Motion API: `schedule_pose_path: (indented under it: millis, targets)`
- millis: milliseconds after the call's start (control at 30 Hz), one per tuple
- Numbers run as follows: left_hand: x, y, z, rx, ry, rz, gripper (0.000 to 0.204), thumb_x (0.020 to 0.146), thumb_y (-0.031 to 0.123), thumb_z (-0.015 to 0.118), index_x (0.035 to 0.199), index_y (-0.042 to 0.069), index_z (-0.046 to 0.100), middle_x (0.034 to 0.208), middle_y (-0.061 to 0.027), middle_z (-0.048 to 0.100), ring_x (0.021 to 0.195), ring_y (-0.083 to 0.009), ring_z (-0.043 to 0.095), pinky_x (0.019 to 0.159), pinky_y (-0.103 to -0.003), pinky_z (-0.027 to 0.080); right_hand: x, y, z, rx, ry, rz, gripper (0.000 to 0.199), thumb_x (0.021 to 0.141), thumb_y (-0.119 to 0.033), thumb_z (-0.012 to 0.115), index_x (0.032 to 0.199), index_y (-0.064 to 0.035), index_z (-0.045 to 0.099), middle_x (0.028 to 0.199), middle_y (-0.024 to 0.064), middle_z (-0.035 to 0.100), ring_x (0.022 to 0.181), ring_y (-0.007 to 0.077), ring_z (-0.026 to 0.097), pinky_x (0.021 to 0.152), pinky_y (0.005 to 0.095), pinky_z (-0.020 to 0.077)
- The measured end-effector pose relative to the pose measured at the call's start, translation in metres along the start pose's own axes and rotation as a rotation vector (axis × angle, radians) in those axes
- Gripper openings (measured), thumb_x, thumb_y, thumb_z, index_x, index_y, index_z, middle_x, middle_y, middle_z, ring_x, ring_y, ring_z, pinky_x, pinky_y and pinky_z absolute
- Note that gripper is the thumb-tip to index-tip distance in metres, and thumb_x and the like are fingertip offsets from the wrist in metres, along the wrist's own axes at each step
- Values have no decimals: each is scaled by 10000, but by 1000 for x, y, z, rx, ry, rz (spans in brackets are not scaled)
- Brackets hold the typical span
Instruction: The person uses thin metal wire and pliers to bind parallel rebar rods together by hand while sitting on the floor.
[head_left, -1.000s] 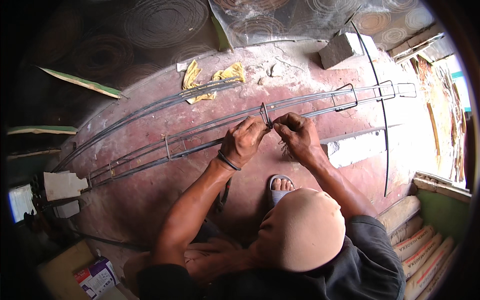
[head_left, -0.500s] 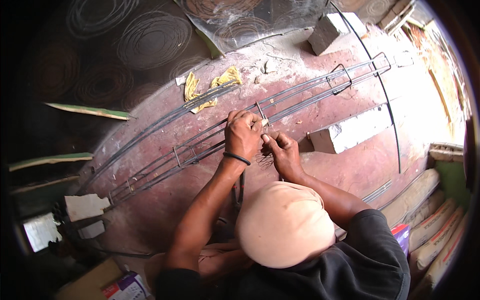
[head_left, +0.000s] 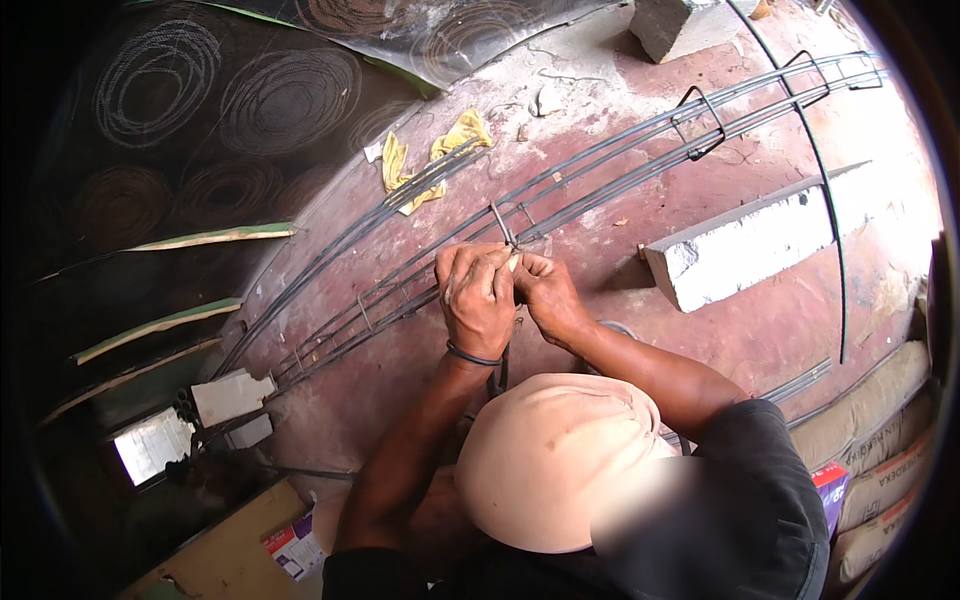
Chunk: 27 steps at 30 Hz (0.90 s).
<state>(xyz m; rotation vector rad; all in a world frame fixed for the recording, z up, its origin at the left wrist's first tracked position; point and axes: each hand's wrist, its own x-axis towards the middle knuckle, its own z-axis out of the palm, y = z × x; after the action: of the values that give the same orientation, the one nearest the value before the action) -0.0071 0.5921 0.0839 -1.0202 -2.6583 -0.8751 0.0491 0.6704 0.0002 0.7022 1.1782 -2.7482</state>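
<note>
Two hands at frame centre: left hand [head_left: 478,298] and right hand [head_left: 545,295], fingers curled together and pinched on a thin tie wire [head_left: 503,228] at a stirrup of the rebar cage [head_left: 600,165], which runs from lower left to upper right. Yellow cloth [head_left: 432,158] upper centre; concrete block [head_left: 770,235] right.

Both forearms reach forward from the lower edge and meet at the centre. The left hand [head_left: 478,295] is curled in a fist, knuckles up, a dark band at its wrist. The right hand [head_left: 547,295] presses against it, fingers bent inward.
</note>
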Motion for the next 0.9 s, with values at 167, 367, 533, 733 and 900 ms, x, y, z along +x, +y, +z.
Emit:
schedule_pose_path:
  millis: [167, 367, 533, 733, 900]
  targets:
    - [-4, 3, 1, 131, -2, 215, 239, 732, -3, 664, 971, 9, 676, 990, -81, 640, 965, -287, 562, 848, -404, 428, 8, 4, -3, 108, -86, -58, 175, 948, -123, 562, 951, 12, 674, 832, -1, 649, 756, 41, 546, 654, 217, 443]
    - [-4, 7, -10, 370, -167, 348, 257, 779, 60, 627, 1027, 4, 667, 1069, -99, 619, 1048, -276, 545, 872, -401, 431, 6, 7, 2, 366, -237, -114, 135, 953, -101, 553, 1005, -25, 652, 940, 4, 656, 841, 74, 585, 758, 240, 494]
    - [14, 3, -30, 247, -377, 378, 291, 829, 115, 615, 1087, -17, 634, 1113, -138, 593, 1079, -311, 532, 929, -438, 430, 1, 7, -7, 506, -315, 27, 283, 957, -244, 580, 1145, -34, 599, 1029, 40, 643, 913, 117, 605, 809, 293, 500]
    - [19, -31, -83, 142, -343, 314, 297, 742, 17, 695, 1032, -1, 637, 1057, -121, 600, 1001, -314, 565, 853, -439, 472, -15, 49, -58, -208, -243, 308, 525, 953, -462, 533, 1165, 16, 582, 810, 81, 645, 730, 207, 646, 687, 369, 526]
    - [-12, -59, -128, -24, -936, 24, 208, 808, 169, 672, 946, 14, 674, 961, -157, 628, 885, -324, 624, 778, -426, 499, -22, 42, 2, -1083, -304, 414, 505, 950, -466, 535, 1077, 10, 641, 705, 133, 646, 564, 203, 644, 525, 345, 512]
